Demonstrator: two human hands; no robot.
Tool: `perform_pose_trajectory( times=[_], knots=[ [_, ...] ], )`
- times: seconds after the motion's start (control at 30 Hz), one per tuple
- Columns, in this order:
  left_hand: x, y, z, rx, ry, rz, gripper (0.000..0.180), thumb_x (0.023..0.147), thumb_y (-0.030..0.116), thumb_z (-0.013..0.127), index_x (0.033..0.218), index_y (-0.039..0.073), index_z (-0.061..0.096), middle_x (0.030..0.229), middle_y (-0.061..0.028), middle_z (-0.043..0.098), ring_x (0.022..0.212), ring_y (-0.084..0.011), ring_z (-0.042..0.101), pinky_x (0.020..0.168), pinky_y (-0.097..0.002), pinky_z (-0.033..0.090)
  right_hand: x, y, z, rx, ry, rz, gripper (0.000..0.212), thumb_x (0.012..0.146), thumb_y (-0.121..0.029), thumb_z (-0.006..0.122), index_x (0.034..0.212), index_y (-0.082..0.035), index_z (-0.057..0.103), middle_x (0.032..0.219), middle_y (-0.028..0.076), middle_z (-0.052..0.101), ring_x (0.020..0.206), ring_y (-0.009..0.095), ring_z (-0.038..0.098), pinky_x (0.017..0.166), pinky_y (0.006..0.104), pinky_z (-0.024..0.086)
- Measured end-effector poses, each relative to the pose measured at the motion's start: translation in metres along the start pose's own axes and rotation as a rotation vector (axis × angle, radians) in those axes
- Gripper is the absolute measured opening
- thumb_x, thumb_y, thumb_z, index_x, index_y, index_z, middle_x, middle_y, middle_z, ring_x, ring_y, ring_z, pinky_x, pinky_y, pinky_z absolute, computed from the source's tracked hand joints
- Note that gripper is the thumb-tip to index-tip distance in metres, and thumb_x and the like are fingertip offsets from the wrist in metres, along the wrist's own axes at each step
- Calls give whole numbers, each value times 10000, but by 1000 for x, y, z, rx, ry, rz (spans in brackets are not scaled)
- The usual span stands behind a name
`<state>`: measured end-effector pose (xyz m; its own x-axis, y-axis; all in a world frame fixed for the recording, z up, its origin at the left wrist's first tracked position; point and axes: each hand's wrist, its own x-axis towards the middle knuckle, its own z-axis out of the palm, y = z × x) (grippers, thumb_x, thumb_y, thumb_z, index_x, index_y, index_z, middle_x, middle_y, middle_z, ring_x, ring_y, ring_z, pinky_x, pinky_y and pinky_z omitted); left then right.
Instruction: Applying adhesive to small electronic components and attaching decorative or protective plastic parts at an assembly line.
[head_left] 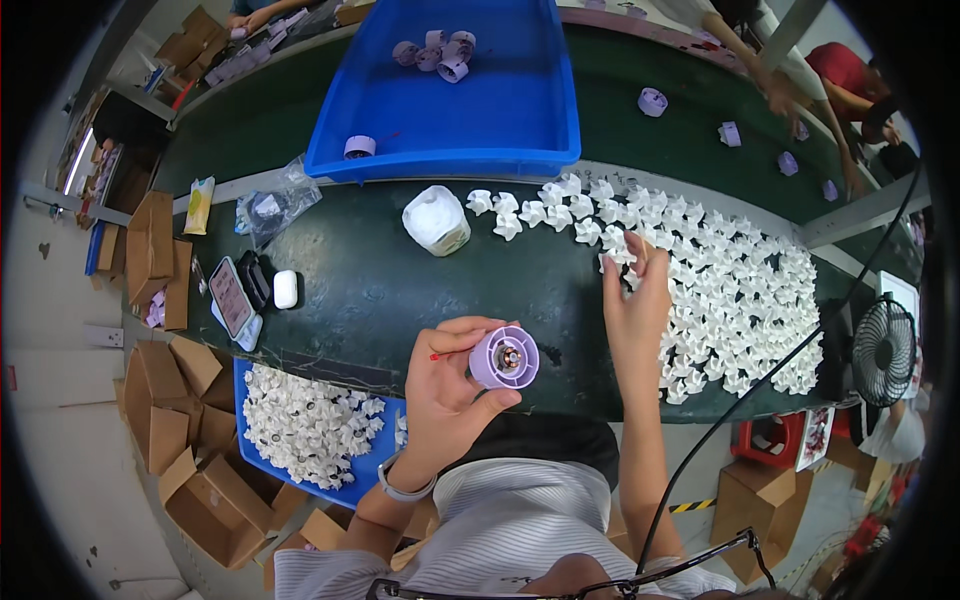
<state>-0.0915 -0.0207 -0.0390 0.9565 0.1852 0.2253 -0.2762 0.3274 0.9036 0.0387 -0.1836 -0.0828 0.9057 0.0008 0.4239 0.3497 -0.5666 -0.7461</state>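
Note:
A round lilac fan housing [504, 358], with a spoked ring and a copper-wound motor in its centre, is in my left hand [446, 385]. My left fingers and thumb are closed round its side, and its open end faces up. A short red wire sticks out beside the fingers. My right hand [640, 290] is at the left edge of a wide spread of white fan impellers [740, 300]. Its thumb and forefinger are closed about one white impeller [622, 256], partly hidden by the fingers.
A blue tray [440, 165] with several lilac housings stands at the back. On the bench are a white tub [437, 220], a phone [232, 300] and a white case [286, 289]. A blue bin [370, 480] of white impellers sits lower left. A black cable [770, 375] crosses at right. Co-workers' arms reach in beyond.

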Motion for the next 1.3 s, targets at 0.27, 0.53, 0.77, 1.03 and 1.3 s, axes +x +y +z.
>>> perform_pose_trajectory(
  times=[0.27, 0.53, 0.77, 1.03, 1.3],
  knots=[
    [-4, -3, -7, 15, 35, -10, 544, 711, -126, 702, 1138, 38, 407, 1231, -178, 447, 1183, -288, 491, 957, -368, 473, -1, 6, 14, -116, -44, 75, 283, 772, 32, 661, 982, 18, 471, 847, 163, 501, 812, 316, 490, 716, 390, 405],
    [-5, -7, -9, 6, 34, -14, 541, 734, -110, 690, 1158, 46, 394, 1241, -183, 451, 1148, -250, 505, 948, -347, 462, -14, 18, 9, -150, -69, 41, 301, 726, 58, 704, 942, 8, 501, 868, 120, 578, 704, 221, 509, 655, 332, 440],
    [-6, -6, -3, 4, 57, -18, 555, 736, -112, 686, 1177, 47, 389, 1239, -177, 464, 1144, -236, 507, 944, -342, 458, -17, 17, 3, -99, -87, 34, 279, 749, 77, 652, 941, 2, 463, 794, 130, 490, 740, 287, 487, 671, 377, 412],
    [-4, -6, 0, 58, 42, -32, 579, 699, -141, 702, 1169, 38, 414, 1237, -167, 462, 1156, -237, 502, 935, -345, 480, -29, -19, -26, 1039, -321, 592, 354, 802, 63, 637, 755, -103, 328, 1102, 181, 607, 921, 156, 598, 812, 291, 476],
    [-3, -5, 17, 168, 39, -34, 589, 659, -101, 761, 1146, 19, 454, 1216, -145, 461, 1143, -224, 506, 945, -358, 487, -43, -40, -43, 1294, -421, 605, 356, 807, 49, 652, 782, -106, 332, 1101, 222, 588, 987, 189, 599, 852, 303, 489]
  ],
)
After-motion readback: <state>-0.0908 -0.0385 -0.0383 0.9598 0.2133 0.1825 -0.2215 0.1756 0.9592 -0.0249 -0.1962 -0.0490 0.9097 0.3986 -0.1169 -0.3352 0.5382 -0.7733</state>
